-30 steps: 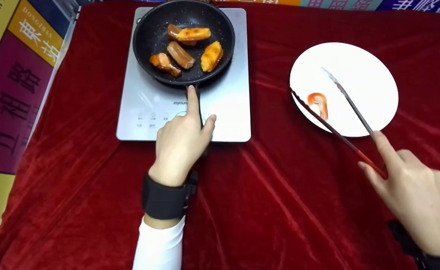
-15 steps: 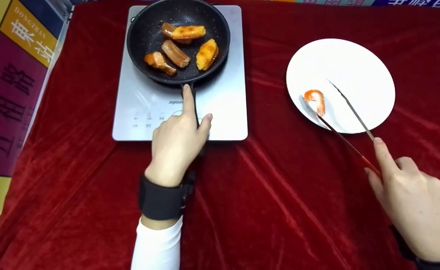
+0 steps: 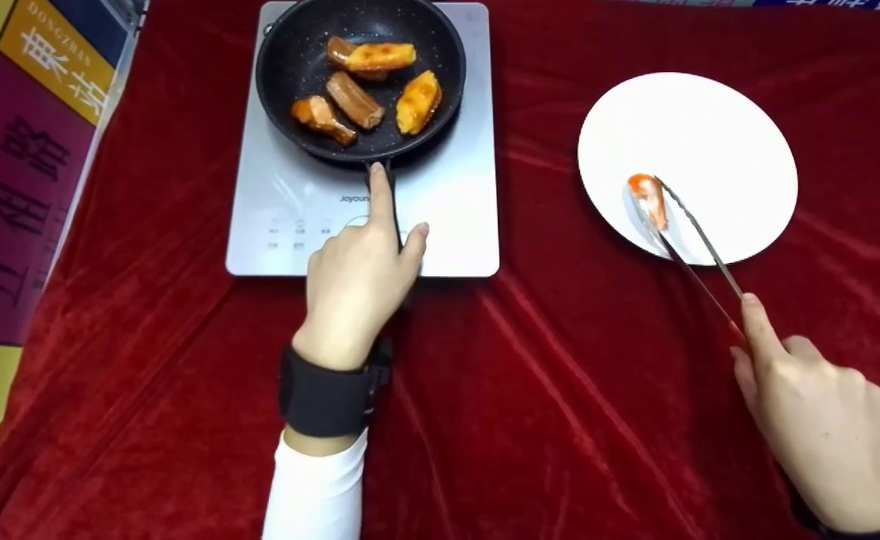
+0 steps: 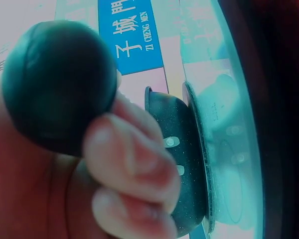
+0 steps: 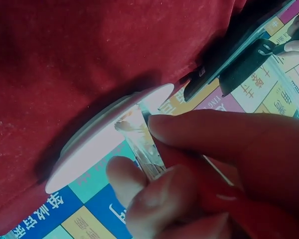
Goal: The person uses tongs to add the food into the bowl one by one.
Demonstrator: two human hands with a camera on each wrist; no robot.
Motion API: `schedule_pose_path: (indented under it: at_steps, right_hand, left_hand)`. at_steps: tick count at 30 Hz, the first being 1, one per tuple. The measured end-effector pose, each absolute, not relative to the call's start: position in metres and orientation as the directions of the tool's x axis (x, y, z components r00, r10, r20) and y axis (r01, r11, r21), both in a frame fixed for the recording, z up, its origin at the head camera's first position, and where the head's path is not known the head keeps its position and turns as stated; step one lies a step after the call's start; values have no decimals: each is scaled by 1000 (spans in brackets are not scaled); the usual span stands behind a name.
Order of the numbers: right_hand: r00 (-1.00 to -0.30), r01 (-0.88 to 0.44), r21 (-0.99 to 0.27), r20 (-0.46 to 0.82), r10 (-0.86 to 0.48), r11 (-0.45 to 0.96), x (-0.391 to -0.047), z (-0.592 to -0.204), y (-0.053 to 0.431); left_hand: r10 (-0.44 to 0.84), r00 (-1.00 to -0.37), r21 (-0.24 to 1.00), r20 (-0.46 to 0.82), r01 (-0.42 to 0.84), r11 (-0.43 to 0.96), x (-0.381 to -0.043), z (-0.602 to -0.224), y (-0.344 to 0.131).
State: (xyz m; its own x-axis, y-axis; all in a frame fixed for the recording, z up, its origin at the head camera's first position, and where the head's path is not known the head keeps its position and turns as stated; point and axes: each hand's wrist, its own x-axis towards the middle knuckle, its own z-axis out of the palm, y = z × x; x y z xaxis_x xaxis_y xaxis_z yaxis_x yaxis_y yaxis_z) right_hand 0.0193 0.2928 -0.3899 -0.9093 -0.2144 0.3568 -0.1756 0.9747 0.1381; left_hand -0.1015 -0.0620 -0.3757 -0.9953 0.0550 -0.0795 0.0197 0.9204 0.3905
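My left hand point(image 3: 357, 281) grips the handle of a black frying pan point(image 3: 428, 52), its index finger stretched along the top towards the pan. In the left wrist view, fingers point(image 4: 134, 159) curl round the dark handle point(image 4: 60, 87). Several browned, glazed food pieces lie in the pan. My right hand point(image 3: 822, 412) holds metal tongs point(image 3: 702, 236) with red on one arm, index finger pressing the upper arm. A curled orange-and-white shrimp point(image 3: 650, 201) lies on a white plate point(image 3: 740, 150), between the tong tips. How firmly the tips touch it I cannot tell.
Under the pan is a silver induction cooker point(image 3: 458, 217) with touch controls. A wrinkled dark red cloth point(image 3: 522, 420) covers the table. Panels with large printed characters point(image 3: 27, 195) stand along the left and back edges.
The tongs have narrowed, and their tips have come in to either side of the shrimp, which has turned slightly. My left hand and the pan stay put.
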Motion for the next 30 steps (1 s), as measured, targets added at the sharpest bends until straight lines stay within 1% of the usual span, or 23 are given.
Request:
schedule_pose_path:
  at_steps: [4,13,18,24,30]
  right_hand:
    - [-911,-174,116,357,-204,978,23,-393,295]
    - [-936,-168,91,296,-188,982,28,-389,298]
    - [-939,-188,66,280,-199,980,29,-386,304]
    - [-940,-213,-30,279,-197,976,27,-385,320]
    - [-952,-183,-132,270,-142,974,23,-389,339]
  left_hand:
    - [58,-995,381,-81,23,924,-102,-375,-60]
    - [53,-994,376,-94,13,926,-102,-375,-60]
    - [51,-995,372,-87,15,928,-102,-374,-60]
    - [48,-995,374,-83,14,927,-101,-374,-60]
    - [43,-996,371,-83,9,928,-101,-374,-59]
